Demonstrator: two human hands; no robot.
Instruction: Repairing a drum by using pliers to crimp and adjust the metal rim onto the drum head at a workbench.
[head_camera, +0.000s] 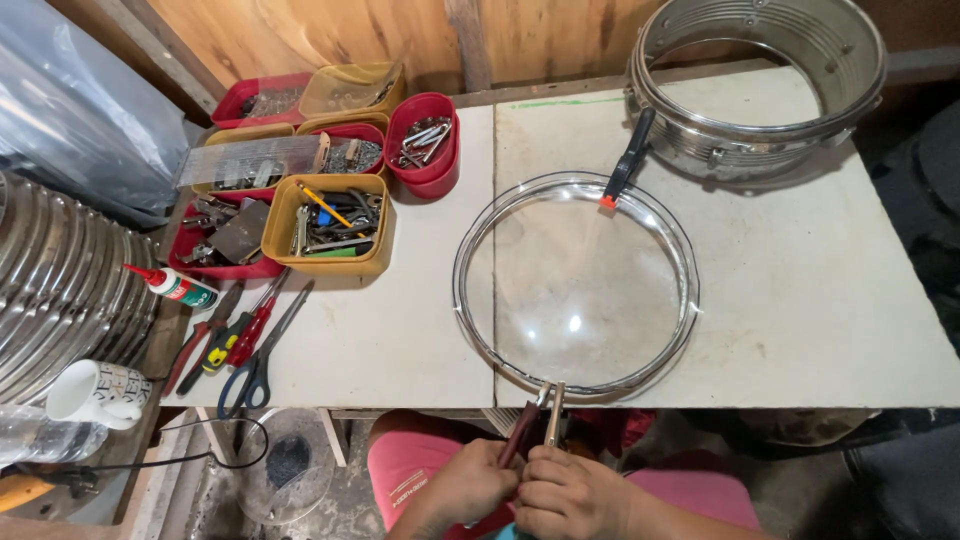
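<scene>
Pliers (535, 425) (gripped by both hands (520, 485)) bite the hoop (470, 300) just ahead.

A small white glue bottle (178, 287) with a red nozzle and a red-and-green label lies at the table's (820, 300) left edge, beside a clear plastic packet (248, 160) resting across the parts trays.

Single head-worn view, looking steeply down from above onto a pale rectangular worktable (400, 330), facing the wooden back wall (330, 30). Close range: left hand (465, 485) and right hand (565, 492) cropped at the bottom edge.
</scene>
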